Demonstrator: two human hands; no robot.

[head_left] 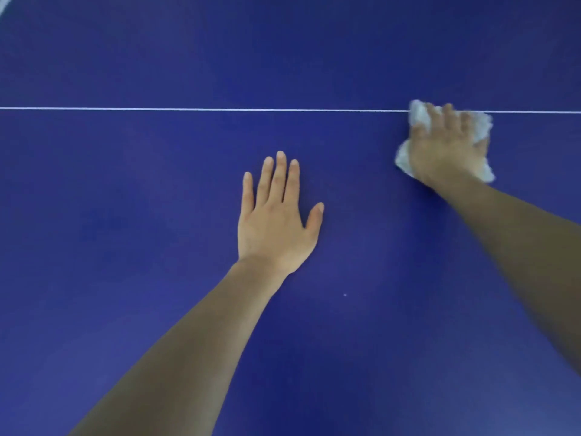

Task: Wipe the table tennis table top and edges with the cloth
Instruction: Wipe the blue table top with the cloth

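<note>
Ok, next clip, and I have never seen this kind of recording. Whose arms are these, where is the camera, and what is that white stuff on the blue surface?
There is no machine here. A person wears one wide-angle camera on the head, looking forward and down, so the two bare arms are their own. The blue surface is a table tennis table top, crossed by a thin white line. The left hand lies flat on the table with straight, spread fingers and holds nothing. The right hand presses down on a crumpled white cloth, which sits over the white line; that part is blurred. A tiny white speck lies nearer the person.
</note>
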